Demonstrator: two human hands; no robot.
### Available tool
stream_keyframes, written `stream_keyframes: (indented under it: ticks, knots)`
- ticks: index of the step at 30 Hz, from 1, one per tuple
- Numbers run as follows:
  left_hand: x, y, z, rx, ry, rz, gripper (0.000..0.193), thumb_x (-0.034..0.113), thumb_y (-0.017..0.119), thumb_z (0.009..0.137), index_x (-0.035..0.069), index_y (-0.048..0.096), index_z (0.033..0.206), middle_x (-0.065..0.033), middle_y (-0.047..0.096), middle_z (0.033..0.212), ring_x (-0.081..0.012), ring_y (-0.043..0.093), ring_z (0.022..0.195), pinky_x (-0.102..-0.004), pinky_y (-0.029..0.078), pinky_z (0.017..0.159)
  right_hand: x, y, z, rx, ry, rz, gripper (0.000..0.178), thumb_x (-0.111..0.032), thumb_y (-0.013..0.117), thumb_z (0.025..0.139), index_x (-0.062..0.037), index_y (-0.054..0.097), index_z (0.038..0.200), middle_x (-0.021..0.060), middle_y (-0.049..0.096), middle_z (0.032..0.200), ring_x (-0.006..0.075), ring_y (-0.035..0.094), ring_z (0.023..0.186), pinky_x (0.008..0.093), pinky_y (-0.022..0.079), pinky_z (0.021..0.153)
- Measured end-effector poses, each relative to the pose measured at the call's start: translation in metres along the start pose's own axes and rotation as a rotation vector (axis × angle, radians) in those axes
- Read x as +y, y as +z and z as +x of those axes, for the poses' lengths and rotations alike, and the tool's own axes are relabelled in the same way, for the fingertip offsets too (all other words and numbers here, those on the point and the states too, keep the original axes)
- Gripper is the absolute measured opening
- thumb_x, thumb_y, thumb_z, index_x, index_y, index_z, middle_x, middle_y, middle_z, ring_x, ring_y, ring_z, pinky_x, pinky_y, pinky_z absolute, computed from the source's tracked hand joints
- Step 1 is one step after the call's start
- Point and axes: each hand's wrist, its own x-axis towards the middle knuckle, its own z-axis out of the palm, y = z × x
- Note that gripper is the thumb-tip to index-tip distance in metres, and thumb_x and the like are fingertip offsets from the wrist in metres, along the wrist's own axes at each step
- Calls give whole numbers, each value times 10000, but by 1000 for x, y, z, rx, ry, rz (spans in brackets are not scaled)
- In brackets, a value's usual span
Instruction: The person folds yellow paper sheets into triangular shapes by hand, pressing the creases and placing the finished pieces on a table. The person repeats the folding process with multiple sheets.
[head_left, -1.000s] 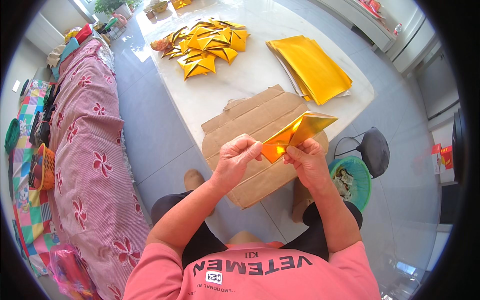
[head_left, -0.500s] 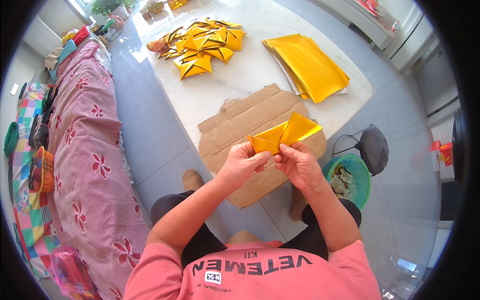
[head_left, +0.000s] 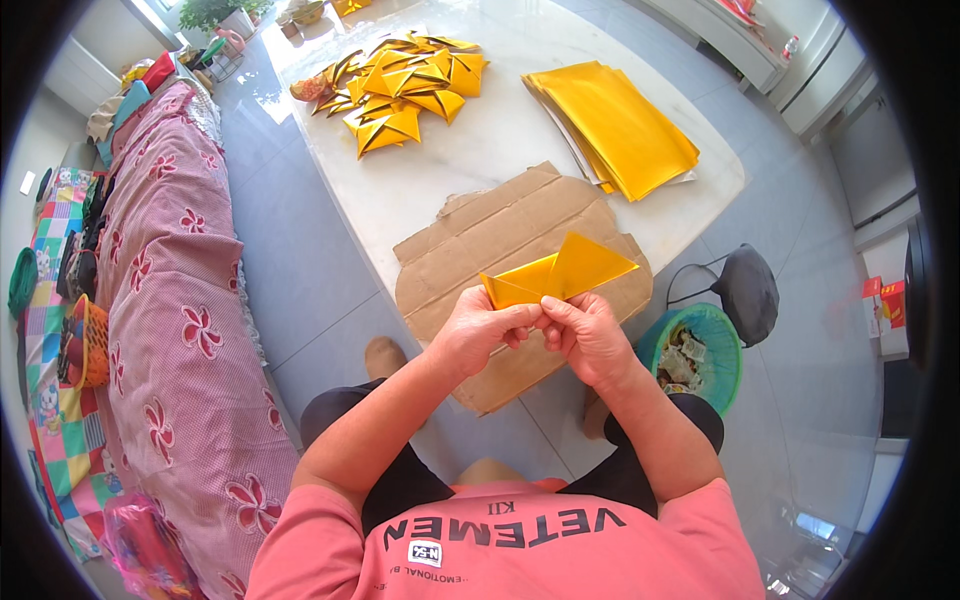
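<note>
Between both hands I hold a partly folded sheet of shiny gold paper, above the near edge of the brown cardboard. My left hand pinches its left end and lower edge. Close beside it, my right hand grips the lower middle with thumb and fingers; a pointed flap sticks up and out to the right. Farther off on the white table lies a heap of folded gold paper pieces. A stack of flat gold paper sheets rests at the table's right side.
The cardboard overhangs the near end of the white marble table. At the right on the floor stand a green bin with scraps in it and a dark rounded object. A pink flowered cover stretches along the left.
My hands have shifted slightly left with the gold paper. Its right flap has turned, now a sharper point with its peak farther left.
</note>
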Motion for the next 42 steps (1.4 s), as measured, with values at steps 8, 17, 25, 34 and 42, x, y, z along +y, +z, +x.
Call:
stream_keyframes:
  ticks: [8, 17, 25, 34, 42]
  knots:
    - [0, 0, 0, 9, 14, -5, 159, 129, 712, 886, 40, 701, 1016, -10, 697, 853, -72, 602, 678, -237, 487, 601, -3, 12, -4, 96, -47, 35, 71, -115, 669, 968, -56, 688, 1004, 19, 670, 805, 71, 567, 639, 203, 454, 594]
    - [6, -13, 7, 96, -86, -43, 273, 325, 687, 978, 54, 677, 1007, -10, 675, 875, -84, 626, 744, -241, 515, 640, -20, -5, -2, 232, -982, -1103, 127, -35, 685, 866, -24, 659, 990, 65, 650, 877, 199, 618, 731, 308, 504, 627]
    - [1, -12, 4, -128, -183, -247, 337, 330, 668, 996, 7, 676, 1095, -72, 704, 997, -144, 685, 845, -285, 569, 758, -19, 3, -7, 63, -1382, -1851, 255, -60, 680, 742, 17, 644, 982, 119, 609, 922, 264, 620, 765, 374, 532, 635]
    - [4, -13, 3, -158, -139, -343, 256, 81, 729, 916, 8, 668, 1154, -93, 714, 1075, -199, 704, 966, -355, 568, 893, -7, 10, -5, 208, -1170, -1368, 128, -43, 642, 916, 6, 645, 1035, 101, 629, 875, 260, 640, 764, 357, 542, 659]
    - [3, -13, 1, -173, -60, -315, 275, 105, 747, 916, 51, 678, 1177, -58, 716, 1100, -175, 683, 1014, -341, 544, 919, -18, 14, -17, 172, -414, -649, 203, -199, 611, 1032, -3, 657, 1060, 40, 676, 890, 98, 616, 795, 255, 525, 711]
